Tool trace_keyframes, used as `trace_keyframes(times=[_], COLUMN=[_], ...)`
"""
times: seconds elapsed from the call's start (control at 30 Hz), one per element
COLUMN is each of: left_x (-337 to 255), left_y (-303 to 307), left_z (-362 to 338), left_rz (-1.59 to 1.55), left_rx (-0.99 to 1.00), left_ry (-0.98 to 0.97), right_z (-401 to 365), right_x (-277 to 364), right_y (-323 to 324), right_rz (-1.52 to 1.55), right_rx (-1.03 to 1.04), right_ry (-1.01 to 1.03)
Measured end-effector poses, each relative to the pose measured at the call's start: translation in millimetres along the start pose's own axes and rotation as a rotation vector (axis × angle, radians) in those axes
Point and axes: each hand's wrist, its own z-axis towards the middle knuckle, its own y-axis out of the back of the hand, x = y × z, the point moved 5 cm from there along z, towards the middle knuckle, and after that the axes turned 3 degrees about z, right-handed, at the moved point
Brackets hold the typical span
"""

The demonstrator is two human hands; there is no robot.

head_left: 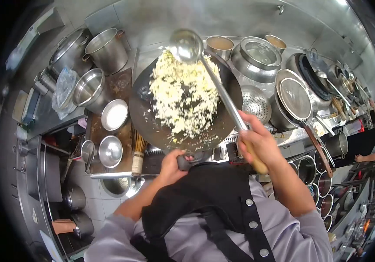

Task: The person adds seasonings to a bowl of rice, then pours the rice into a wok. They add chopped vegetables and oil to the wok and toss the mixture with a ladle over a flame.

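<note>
My left hand (173,167) is closed around the dark handle (185,162) of a large wok (141,115). In the wok, fried rice (183,94) with pale yellow bits is spread in a loose ring around a bare dark patch. My right hand (259,139) grips the wooden end of a long ladle (224,94). The ladle's round steel bowl is over the far edge of the rice and overlaps it in this view. Some loose grains cling to the near wall of the wok.
Left of the wok are a bowl of white stuff (115,114), a steel bowl (110,151) and a bamboo brush (138,159). Steel pots (106,52) stand behind them. On the right are a perforated strainer (255,105), a mesh sieve (294,99) and a lidded pot (257,61). Another person (371,144) stands far right.
</note>
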Motion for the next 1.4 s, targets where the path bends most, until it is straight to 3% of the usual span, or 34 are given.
trace_keyframes(times=[0.1, 0.13, 0.17, 0.2, 0.27, 0.37, 0.47, 0.6, 0.7, 0.73, 0.8, 0.87, 0.93, 1.0, 1.03, 1.1, 1.2, 1.23, 1.3, 1.4], left_x=[-46, -62, -66, -65, -43, 11, -19, -68, -43, -33, 7, 0, -20, -53, -60, -58, -19, 2, -2, -33], left_y=[-29, -44, -50, -48, -19, 21, -12, -52, -11, -5, 28, 12, -2, -34, -42, -38, -7, 6, -1, -26], left_z=[18, 40, 65, 89, 125, 60, 5, 64, 118, 116, 76, 3, 17, 38, 66, 100, 92, 63, 26, 19], left_rz=[-0.231, -0.252, -0.242, -0.212, -0.160, -0.147, -0.161, -0.272, -0.169, -0.135, -0.199, -0.075, -0.172, -0.238, -0.271, -0.203, -0.140, -0.105, -0.063, -0.220], left_rx=[-0.066, 0.026, -0.047, -0.011, 0.035, 0.110, 0.035, -0.047, 0.072, 0.173, -0.005, -0.013, 0.005, 0.035, -0.039, -0.035, 0.070, 0.049, 0.028, -0.004], left_ry=[-0.030, -0.025, 0.002, -0.012, -0.101, -0.022, 0.015, -0.023, -0.073, -0.092, -0.033, 0.011, -0.011, -0.044, -0.023, -0.083, -0.114, -0.068, -0.029, -0.066], right_z=[-53, -61, -66, -52, 4, 40, -17, -54, 29, 46, 51, 5, -39, -66, -57, -20, 51, 44, 16, -44], right_x=[7, 1, -3, -13, -54, -21, 7, -2, -49, -51, -23, 4, 12, 13, 9, -19, -23, -20, 4, 7], right_y=[13, 15, 14, 16, 26, 14, 7, 4, 15, 15, 4, 4, 17, 21, 22, 36, 39, 37, 21, 16], right_rz=[0.165, 0.266, 0.374, 0.378, 0.411, 0.017, 0.005, 0.290, 0.267, 0.191, -0.096, 0.020, 0.077, 0.371, 0.373, 0.316, 0.163, 0.163, 0.157, 0.274], right_rx=[0.095, 0.106, 0.113, 0.111, -0.022, -0.021, 0.016, 0.093, 0.074, 0.024, 0.015, 0.005, 0.025, 0.110, 0.113, -0.034, -0.061, -0.062, -0.023, 0.052], right_ry=[0.035, -0.026, -0.083, -0.074, -0.293, -0.056, 0.046, -0.150, -0.210, -0.238, -0.007, 0.032, 0.014, -0.025, -0.028, -0.272, -0.154, -0.153, 0.044, 0.025])
